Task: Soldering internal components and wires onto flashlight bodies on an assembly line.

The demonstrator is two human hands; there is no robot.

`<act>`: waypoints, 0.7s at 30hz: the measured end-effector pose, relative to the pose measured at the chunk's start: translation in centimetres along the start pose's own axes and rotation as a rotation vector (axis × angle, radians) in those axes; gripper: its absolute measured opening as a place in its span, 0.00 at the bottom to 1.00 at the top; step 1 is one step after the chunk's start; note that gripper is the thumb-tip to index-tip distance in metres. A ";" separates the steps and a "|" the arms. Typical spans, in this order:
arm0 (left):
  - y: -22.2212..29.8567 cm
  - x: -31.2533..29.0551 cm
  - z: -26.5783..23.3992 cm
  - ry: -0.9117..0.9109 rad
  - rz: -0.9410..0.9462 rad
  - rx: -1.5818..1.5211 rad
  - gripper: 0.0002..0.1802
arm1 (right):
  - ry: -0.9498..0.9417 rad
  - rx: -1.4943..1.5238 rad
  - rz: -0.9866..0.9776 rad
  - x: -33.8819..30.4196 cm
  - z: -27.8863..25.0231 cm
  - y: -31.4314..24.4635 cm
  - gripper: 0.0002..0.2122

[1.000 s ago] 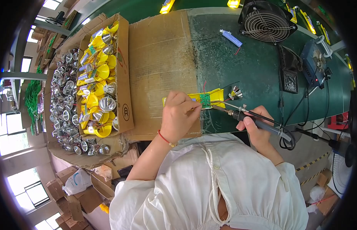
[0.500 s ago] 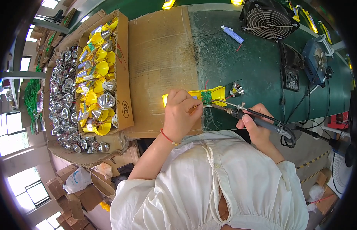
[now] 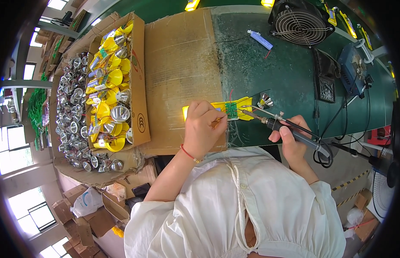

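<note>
A yellow plastic flashlight housing (image 3: 217, 105) lies across the edge of the cardboard sheet and the green mat. A small green circuit board (image 3: 231, 110) sits in it, with thin wires attached. My left hand (image 3: 204, 124) is closed in a pinch over the housing, left of the board; what its fingertips hold is hidden. My right hand (image 3: 294, 139) grips a soldering iron (image 3: 275, 124) with a thin metal feed tube along it. The iron's tip points at the housing, just right of the board. Beside the housing's right end rests a silver reflector (image 3: 265, 100).
At left stands a cardboard box (image 3: 139, 86) of yellow housings, next to a heap of silver reflectors (image 3: 73, 114). A blue battery cell (image 3: 260, 39) lies farther back. A black fan (image 3: 301, 26) and a blue soldering station (image 3: 352, 69) with cables stand at right.
My right hand and the soldering iron have shifted slightly right, and the tip has moved from the board's lower edge to its right side. My left hand stays in place.
</note>
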State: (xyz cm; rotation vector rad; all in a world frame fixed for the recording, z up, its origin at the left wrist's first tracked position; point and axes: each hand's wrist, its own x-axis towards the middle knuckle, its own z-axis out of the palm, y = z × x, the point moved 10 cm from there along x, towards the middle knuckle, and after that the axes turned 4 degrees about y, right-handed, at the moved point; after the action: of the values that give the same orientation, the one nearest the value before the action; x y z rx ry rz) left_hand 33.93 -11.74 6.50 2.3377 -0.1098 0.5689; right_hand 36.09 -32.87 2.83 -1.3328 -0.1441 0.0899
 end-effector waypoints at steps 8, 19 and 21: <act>0.1 -0.6 -0.1 -0.035 0.007 0.023 0.08 | 0.071 0.020 -0.084 0.1 -1.4 0.0 0.05; -2.8 -0.3 -1.5 -0.358 0.038 0.219 0.28 | 0.267 -0.047 -0.172 2.2 -5.6 -0.3 0.07; -3.8 1.5 -2.2 -0.241 -0.066 0.171 0.25 | 0.306 -0.061 -0.204 2.6 -6.1 -0.2 0.08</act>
State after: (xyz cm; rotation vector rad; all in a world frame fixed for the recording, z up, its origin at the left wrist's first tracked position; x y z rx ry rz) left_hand 35.35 -7.32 6.15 2.5595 -0.0983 0.2713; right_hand 39.63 -38.40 1.78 -1.3696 -0.0222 -0.2922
